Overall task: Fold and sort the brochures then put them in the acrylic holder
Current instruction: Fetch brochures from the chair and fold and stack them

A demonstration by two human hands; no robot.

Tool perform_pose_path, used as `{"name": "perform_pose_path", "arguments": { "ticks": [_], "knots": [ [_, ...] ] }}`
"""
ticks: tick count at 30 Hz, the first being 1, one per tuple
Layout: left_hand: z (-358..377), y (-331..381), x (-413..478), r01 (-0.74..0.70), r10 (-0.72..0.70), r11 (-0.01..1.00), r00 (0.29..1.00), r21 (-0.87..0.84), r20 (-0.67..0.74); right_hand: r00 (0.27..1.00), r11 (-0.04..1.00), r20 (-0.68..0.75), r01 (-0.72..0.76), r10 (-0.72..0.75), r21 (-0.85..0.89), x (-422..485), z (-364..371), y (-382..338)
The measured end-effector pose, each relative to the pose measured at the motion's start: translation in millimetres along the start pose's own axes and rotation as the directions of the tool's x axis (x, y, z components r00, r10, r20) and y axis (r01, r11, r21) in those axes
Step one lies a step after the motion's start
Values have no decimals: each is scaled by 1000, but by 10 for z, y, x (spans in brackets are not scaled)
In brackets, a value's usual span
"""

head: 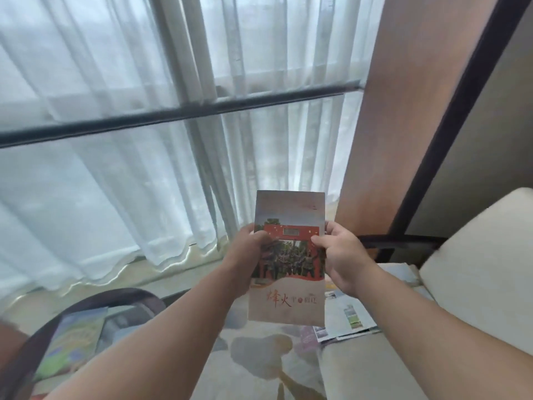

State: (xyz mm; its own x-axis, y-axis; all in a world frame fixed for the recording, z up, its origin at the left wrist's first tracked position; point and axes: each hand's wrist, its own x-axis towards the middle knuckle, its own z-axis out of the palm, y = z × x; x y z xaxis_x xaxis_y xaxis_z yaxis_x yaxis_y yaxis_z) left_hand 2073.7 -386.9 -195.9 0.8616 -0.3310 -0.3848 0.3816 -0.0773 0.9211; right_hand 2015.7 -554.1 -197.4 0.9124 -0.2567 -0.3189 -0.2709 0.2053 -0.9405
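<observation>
I hold a folded brochure (288,284) upright in front of me, its cover showing a red gate photo and red calligraphy on beige. My left hand (248,255) grips its left edge, thumb on the cover. My right hand (343,255) grips the right edge at about the same height. A loose pile of other brochures (352,316) lies on the cream seat at the right, under my right wrist. A colourful green and blue brochure (75,339) lies at lower left on a glass surface. No acrylic holder is in view.
A cream sofa cushion (476,269) stands at the right. A round dark-rimmed glass table (95,301) sits at lower left. White sheer curtains (129,183) cover the window ahead, with a brown wall panel (389,125) to their right. A patterned rug (259,356) lies below.
</observation>
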Motion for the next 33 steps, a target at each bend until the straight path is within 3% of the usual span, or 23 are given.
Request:
{"name": "perform_pose_path", "arguments": {
  "ticks": [4,8,10,12,14,17,23,27,33],
  "knots": [
    [-976,-48,-315,-25,19,996,997,-84,-72,1000,997,1,24,-24,-78,-131,1028,89],
    [-1863,-160,-672,-46,21,990,983,-132,-182,995,984,72,-55,68,-167,-249,1900,319],
    [-2257,-245,-770,-54,45,998,967,-30,-249,991,970,99,-69,95,-232,-276,2278,447],
    [-2602,-383,-804,-44,105,982,934,183,-341,988,953,100,-81,115,-293,-260,2611,585],
    [-2895,-593,-826,-5,159,934,900,357,-405,983,926,122,-85,139,-367,-199,2884,771],
    [-3272,-922,-862,80,154,895,868,440,-473,971,868,152,-86,183,-490,-34,3214,1117],
    [-3882,-1421,-679,327,12,816,816,478,-578,947,762,181,-91,265,-641,346,3790,1772],
    [-4086,-1828,-415,456,-17,704,778,545,-629,932,722,187,-104,311,-685,492,4013,2222],
    [-4207,-2598,-44,573,-108,624,737,531,-667,900,638,157,-157,407,-754,697,4186,2936]
  ]
}}
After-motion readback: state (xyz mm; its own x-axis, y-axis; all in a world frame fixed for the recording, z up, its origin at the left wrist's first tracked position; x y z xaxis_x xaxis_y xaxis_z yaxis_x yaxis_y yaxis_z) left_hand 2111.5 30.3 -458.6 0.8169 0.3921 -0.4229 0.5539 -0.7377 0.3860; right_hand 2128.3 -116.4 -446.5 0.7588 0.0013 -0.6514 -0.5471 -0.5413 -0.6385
